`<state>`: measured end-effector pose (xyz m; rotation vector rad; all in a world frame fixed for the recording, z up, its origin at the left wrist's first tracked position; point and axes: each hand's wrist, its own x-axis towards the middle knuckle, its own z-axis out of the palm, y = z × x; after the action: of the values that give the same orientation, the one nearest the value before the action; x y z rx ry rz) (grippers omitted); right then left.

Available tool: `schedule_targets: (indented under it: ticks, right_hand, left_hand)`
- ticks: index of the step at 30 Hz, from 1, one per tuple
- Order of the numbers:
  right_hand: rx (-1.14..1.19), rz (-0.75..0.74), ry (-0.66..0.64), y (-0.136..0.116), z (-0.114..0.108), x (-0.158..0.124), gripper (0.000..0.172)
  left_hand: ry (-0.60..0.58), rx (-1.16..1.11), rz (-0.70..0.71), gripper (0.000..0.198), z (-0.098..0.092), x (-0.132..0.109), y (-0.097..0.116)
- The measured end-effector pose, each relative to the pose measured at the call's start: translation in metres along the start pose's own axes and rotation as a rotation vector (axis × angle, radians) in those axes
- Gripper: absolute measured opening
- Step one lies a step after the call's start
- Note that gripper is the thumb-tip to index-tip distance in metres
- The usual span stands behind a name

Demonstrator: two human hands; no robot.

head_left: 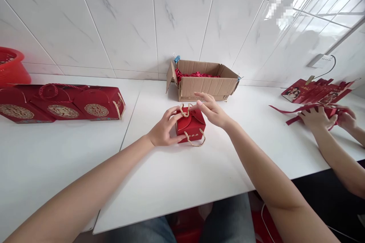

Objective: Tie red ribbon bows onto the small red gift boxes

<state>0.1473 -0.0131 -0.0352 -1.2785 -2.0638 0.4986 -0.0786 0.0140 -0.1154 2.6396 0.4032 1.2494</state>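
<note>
A small red gift box [191,123] stands upright on the white table in front of me, its curved top flaps folded together. One twisted gold cord handle [196,144] droops over its front, and another cord loop [185,111] rises at the back of the top. My left hand [165,127] wraps round the box's left side, thumb low at the front and fingers at the upper edge. Over the top right edge, my right hand [212,110] has its fingers stretched out, the fingertips near the flaps; whether they touch is hard to tell.
Behind the box, a cardboard carton [203,87] holds red ribbon-like material. Finished-looking red gift boxes [65,108] line up at left, near a red plastic tub [13,68]. At right, a co-worker's hands [318,117] handle a red box with ribbon beside red bags [302,90].
</note>
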Motion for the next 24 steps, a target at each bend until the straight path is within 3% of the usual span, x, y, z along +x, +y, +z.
schedule_targets:
  ticks: [6,8,10,13,15,19,24]
  right_hand:
    - [0.098,0.227,0.041,0.01,-0.001,0.036,0.056]
    - [0.212,0.16,0.036,0.003,-0.006,0.037,0.048]
    - [0.278,0.012,-0.077,-0.007,-0.01,0.031,0.047]
    - [0.179,-0.092,-0.233,-0.019,-0.011,0.021,0.048]
    - [0.068,-0.033,-0.154,-0.019,-0.007,0.02,0.047]
    - [0.031,0.161,0.148,-0.004,0.0,0.034,0.055]
    - [-0.15,0.278,0.38,0.015,-0.005,0.064,0.043]
  left_hand:
    - [-0.018,-0.033,0.042,0.096,-0.001,0.002,0.002]
    - [-0.006,-0.012,0.051,0.103,-0.001,0.003,0.002]
    - [0.01,-0.009,0.068,0.108,0.0,0.004,0.002]
    - [0.021,-0.025,0.043,0.11,0.001,0.004,0.003]
    - [0.041,-0.049,-0.013,0.112,0.002,0.004,0.003]
    - [0.112,-0.072,-0.012,0.11,0.006,0.003,0.003]
    - [0.089,-0.052,0.016,0.095,0.007,0.001,0.004]
